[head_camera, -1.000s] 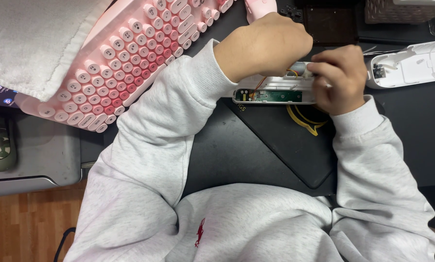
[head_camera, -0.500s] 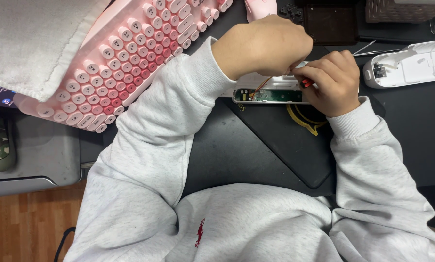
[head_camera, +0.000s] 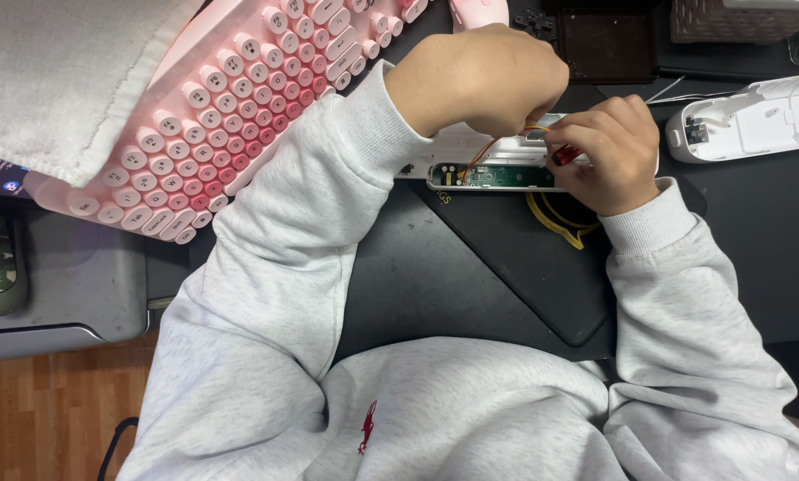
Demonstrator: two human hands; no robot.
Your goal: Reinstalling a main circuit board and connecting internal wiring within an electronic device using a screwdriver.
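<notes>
1. Looking down, we see our left hand (head_camera: 480, 76) in the upper middle of the frame, curled into a loose fist over the white device (head_camera: 497, 165) with its case open; whether the fingers clamp the casing we cannot tell, since they are hidden under the knuckles.
2. Our right hand (head_camera: 609, 151) sits just right of it, fingers pinched together around a small screwdriver with a red handle (head_camera: 567, 156).
3. We see the device lying just above centre, on the dark mat (head_camera: 506, 267), its green circuit board (head_camera: 506, 177) exposed, with orange wires (head_camera: 489, 151) running up under our left hand.
4. We note a yellow ring-shaped piece (head_camera: 560, 227) on the mat below our right hand.
5. We find a pink keyboard (head_camera: 230, 107) tilted across the upper left, a white cloth (head_camera: 52, 71) overlapping its left end.
6. We see another white plastic shell (head_camera: 756, 116) at the upper right, well apart from our hands.
</notes>
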